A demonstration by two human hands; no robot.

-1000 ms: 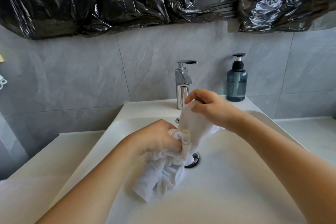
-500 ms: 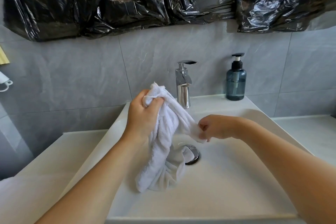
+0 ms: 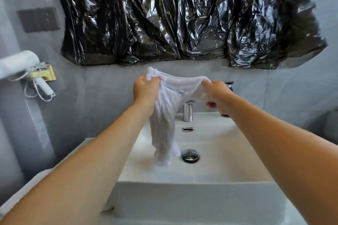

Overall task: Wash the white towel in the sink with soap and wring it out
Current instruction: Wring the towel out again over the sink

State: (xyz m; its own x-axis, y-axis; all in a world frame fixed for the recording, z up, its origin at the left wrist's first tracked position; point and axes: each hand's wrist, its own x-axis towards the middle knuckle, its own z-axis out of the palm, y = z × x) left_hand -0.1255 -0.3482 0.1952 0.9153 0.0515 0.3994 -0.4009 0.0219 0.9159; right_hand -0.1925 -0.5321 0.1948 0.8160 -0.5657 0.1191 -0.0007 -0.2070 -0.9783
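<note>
Both hands are raised above the sink (image 3: pixel 228 166), holding the white towel (image 3: pixel 167 111) stretched between them. The left hand (image 3: pixel 145 92) is gripping one bunched corner of the towel, fingers curled tight around the cloth at the top left. The right hand (image 3: pixel 217 96) is pinching the other end of the top edge, fingers and thumb closed on the fabric. Between the two hands the upper edge of the towel is sagging in a shallow curve, and most of the cloth is hanging down below the left hand in long wrinkled folds. Its lower end is dangling over the basin, just left of the chrome drain plug (image 3: pixel 190 155); whether it is touching the basin floor cannot be told.

Beyond the towel, the chrome faucet (image 3: pixel 187 112) is standing at the far rim of the sink, partly hidden by the cloth. The dark soap dispenser (image 3: pixel 229 85) is peeking out behind the right hand, only its pump top showing clearly. A small chrome overflow slot (image 3: pixel 188 129) is sitting in the far basin wall, below the faucet.

On the wall above, crinkled black plastic sheeting (image 3: pixel 182 14) is hanging. At far left, a white hair dryer (image 3: pixel 20 63) is resting in a gold-coloured holder (image 3: pixel 45 75), its cord looping beneath. A dark switch panel (image 3: pixel 39 19) is mounted higher on the left.
</note>
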